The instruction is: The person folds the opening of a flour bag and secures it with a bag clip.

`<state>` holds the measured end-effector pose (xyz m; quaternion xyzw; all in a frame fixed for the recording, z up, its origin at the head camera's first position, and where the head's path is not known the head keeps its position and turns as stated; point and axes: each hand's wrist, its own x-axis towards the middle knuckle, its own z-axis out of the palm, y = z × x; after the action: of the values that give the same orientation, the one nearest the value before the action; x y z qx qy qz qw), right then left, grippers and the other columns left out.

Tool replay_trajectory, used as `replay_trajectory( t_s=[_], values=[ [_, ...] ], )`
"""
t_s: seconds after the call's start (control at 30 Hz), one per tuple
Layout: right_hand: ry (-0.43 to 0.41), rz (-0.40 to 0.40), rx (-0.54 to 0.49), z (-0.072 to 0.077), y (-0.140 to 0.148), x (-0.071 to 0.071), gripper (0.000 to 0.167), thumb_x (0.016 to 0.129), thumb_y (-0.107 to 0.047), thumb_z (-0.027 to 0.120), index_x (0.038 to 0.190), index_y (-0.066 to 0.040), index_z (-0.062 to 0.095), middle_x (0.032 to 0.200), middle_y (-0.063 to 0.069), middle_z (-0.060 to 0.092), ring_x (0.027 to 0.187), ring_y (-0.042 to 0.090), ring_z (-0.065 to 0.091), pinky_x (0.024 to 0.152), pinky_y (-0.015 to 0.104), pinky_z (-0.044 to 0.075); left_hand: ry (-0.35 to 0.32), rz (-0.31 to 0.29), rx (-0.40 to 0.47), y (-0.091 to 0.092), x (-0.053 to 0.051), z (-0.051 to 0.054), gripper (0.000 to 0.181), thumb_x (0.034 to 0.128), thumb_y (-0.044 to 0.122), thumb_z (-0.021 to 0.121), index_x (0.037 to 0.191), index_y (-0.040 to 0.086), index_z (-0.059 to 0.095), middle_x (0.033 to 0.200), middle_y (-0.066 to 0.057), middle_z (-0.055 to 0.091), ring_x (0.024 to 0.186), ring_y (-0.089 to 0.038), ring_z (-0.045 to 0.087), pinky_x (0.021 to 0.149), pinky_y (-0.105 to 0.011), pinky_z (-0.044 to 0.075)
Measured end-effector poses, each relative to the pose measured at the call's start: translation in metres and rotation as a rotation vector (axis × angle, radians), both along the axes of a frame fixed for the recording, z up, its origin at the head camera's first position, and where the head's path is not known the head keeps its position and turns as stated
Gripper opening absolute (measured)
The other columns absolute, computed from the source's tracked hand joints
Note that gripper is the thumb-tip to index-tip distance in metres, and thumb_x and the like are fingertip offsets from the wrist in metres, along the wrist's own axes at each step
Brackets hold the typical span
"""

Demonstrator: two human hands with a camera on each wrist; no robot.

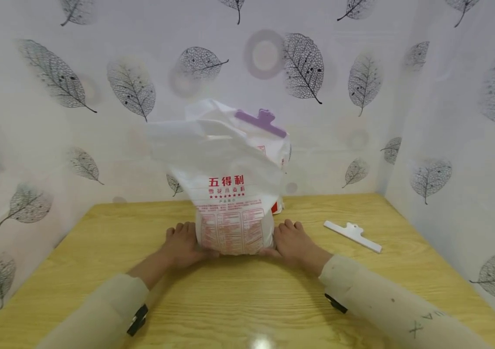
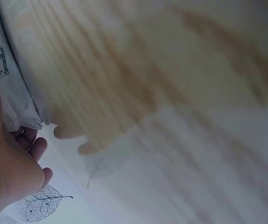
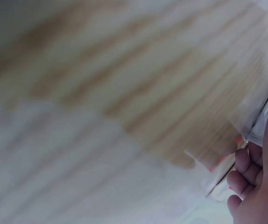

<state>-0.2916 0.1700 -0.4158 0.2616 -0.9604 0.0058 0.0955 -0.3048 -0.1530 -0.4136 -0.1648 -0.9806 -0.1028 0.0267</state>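
A white bag of flour (image 1: 234, 228) with red print stands upright at the middle of the table, its loose top unfolded and leaning left. My left hand (image 1: 184, 247) grips its lower left side, thumb across the front. On the lower right side my right hand (image 1: 293, 242) holds it the same way. In the left wrist view, curled fingers (image 2: 36, 144) lie by the bag's bottom seam. The right wrist view shows curled fingers (image 3: 246, 172) at the opposite bottom corner. Behind stands another white bag (image 1: 279, 150), mostly hidden, with a purple sealing clip (image 1: 261, 122) across its top.
A white sealing clip (image 1: 353, 235) lies on the wooden table (image 1: 239, 300) to the right of my right hand. Leaf-patterned white sheeting (image 1: 247, 72) rises behind the table and along both sides.
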Motion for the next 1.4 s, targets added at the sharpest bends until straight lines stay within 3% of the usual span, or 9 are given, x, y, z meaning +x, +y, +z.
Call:
replay_trajectory(
  t_s=[0.13, 0.43, 0.77, 1.0, 1.23, 1.4],
  values=[
    [0.018, 0.014, -0.003, 0.0, 0.005, 0.001, 0.063, 0.094, -0.065, 0.052, 0.101, -0.003, 0.061, 0.095, 0.012, 0.063, 0.094, 0.029, 0.05, 0.084, 0.047, 0.039, 0.006, -0.003, -0.004, 0.004, 0.0, 0.001, 0.107, 0.0703, 0.089, 0.055, 0.126, -0.002, 0.048, 0.118, -0.016, 0.056, 0.113, -0.034, 0.048, 0.094, -0.053, 0.032],
    [-0.007, -0.01, 0.004, 0.003, 0.016, 0.001, 0.067, 0.094, -0.067, 0.048, 0.108, -0.003, 0.061, 0.101, 0.012, 0.064, 0.098, 0.029, 0.05, 0.09, 0.049, 0.038, -0.011, -0.013, -0.033, 0.015, 0.001, 0.007, 0.109, 0.0721, 0.09, 0.053, 0.131, -0.001, 0.047, 0.123, -0.017, 0.055, 0.115, -0.034, 0.048, 0.095, -0.052, 0.033],
    [0.006, -0.041, -0.001, 0.004, 0.034, 0.006, 0.064, 0.095, -0.066, 0.049, 0.1, -0.003, 0.06, 0.097, 0.012, 0.062, 0.095, 0.029, 0.05, 0.085, 0.048, 0.038, 0.015, -0.018, -0.066, 0.034, -0.004, 0.006, 0.109, 0.071, 0.092, 0.05, 0.127, -0.001, 0.048, 0.116, -0.014, 0.056, 0.111, -0.031, 0.05, 0.092, -0.049, 0.035],
    [0.018, -0.035, 0.024, 0.005, 0.04, 0.008, 0.061, 0.096, -0.067, 0.046, 0.095, -0.007, 0.057, 0.096, 0.01, 0.061, 0.095, 0.028, 0.049, 0.083, 0.046, 0.038, -0.006, -0.004, -0.067, 0.042, 0.0, 0.011, 0.111, 0.0714, 0.09, 0.053, 0.131, -0.003, 0.046, 0.119, -0.017, 0.056, 0.114, -0.033, 0.049, 0.096, -0.051, 0.035],
    [-0.086, -0.049, -0.056, 0.009, 0.044, 0.007, 0.054, 0.098, -0.066, 0.042, 0.09, -0.014, 0.053, 0.092, 0.001, 0.055, 0.093, 0.022, 0.045, 0.08, 0.044, 0.034, -0.015, -0.019, -0.034, 0.036, 0.002, 0.01, 0.11, 0.0714, 0.093, 0.048, 0.129, -0.001, 0.051, 0.121, -0.015, 0.059, 0.113, -0.033, 0.052, 0.096, -0.053, 0.034],
    [-0.133, -0.024, -0.107, 0.018, 0.05, 0.003, 0.049, 0.102, -0.058, 0.04, 0.101, -0.013, 0.06, 0.101, 0.002, 0.059, 0.096, 0.021, 0.045, 0.083, 0.046, 0.032, 0.024, -0.075, 0.072, 0.025, 0.006, 0.026, 0.098, 0.0827, 0.08, 0.053, 0.14, 0.0, 0.046, 0.132, -0.016, 0.055, 0.122, -0.037, 0.049, 0.103, -0.061, 0.028]
  ],
)
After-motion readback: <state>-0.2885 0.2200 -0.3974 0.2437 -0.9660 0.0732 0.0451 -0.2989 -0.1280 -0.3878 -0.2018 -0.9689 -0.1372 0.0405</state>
